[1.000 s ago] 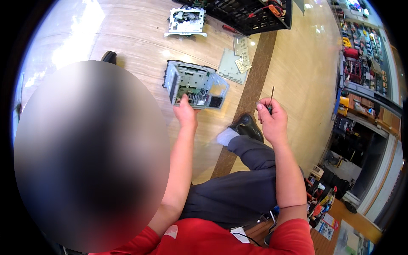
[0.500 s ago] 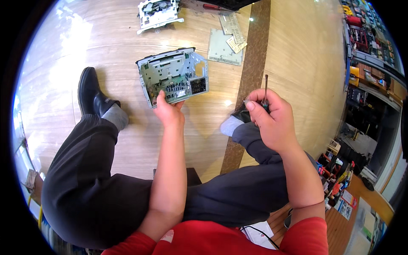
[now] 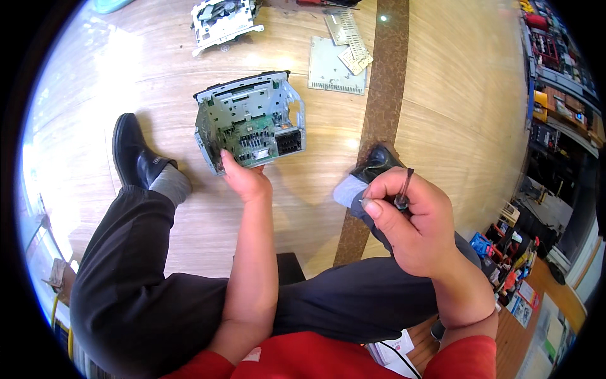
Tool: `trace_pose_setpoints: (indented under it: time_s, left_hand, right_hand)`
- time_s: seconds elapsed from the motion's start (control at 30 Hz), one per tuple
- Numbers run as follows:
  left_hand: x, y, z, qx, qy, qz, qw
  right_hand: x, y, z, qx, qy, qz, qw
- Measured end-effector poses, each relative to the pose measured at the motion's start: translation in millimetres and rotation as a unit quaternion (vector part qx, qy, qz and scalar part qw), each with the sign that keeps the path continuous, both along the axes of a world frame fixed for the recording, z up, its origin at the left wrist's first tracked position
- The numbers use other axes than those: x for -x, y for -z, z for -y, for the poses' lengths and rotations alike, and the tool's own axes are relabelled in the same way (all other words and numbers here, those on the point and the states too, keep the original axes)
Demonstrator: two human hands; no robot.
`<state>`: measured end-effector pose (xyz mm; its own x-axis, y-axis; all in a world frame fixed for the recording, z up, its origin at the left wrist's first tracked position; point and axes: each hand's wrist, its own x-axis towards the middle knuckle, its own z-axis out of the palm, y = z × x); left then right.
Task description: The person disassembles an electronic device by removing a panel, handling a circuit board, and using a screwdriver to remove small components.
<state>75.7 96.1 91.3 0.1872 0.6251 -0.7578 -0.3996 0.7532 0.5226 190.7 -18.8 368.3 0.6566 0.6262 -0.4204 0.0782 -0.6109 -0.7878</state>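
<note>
My left hand [image 3: 247,182] grips an opened car stereo chassis [image 3: 252,106] by its near edge, thumb inside the rim and fingers underneath. The metal case is held above the floor with its open side toward me. Inside it show a green circuit board [image 3: 249,134] and a black connector block [image 3: 289,143]. To the right and nearer to me, my right hand [image 3: 420,221] is closed round a screwdriver [image 3: 406,189], whose shaft points up past the fingers. Its thumb and forefinger pinch a tiny item [image 3: 363,201], too small to name.
A disc mechanism [image 3: 222,26] lies on the floor at the far left. Flat metal covers [image 3: 327,69] and a red-handled screwdriver [image 3: 310,2] lie farther right. My shoes flank the work. Tools crowd the right side [image 3: 505,252].
My right hand has come nearer to me and slightly right, with the screwdriver in it. The chassis has shifted slightly left and down in view, tilting a little. My head view has moved too.
</note>
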Motion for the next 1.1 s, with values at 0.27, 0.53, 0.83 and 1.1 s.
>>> trace_pose_setpoints:
  time_s: [0.27, 0.53, 0.83, 1.1]
  left_hand:
    - [-2, -1, 4, 0.021, -0.025, 0.001, 0.999]
    - [-4, -12, 1, 0.046, -0.006, -0.04, 0.998]
    - [-15, -43, -10, 0.1, -0.003, -0.07, 0.992]
    - [-17, -37, -18, 0.039, -0.034, -0.113, 0.992]
  right_hand:
    - [-8, 30, 8, 0.076, 0.049, 0.008, 0.996]
    - [-27, 123, 52, 0.153, 0.18, -0.118, 0.964]
    - [-127, 287, 3, 0.174, 0.11, 0.157, 0.966]
    - [-157, 345, -38, 0.203, 0.123, 0.218, 0.947]
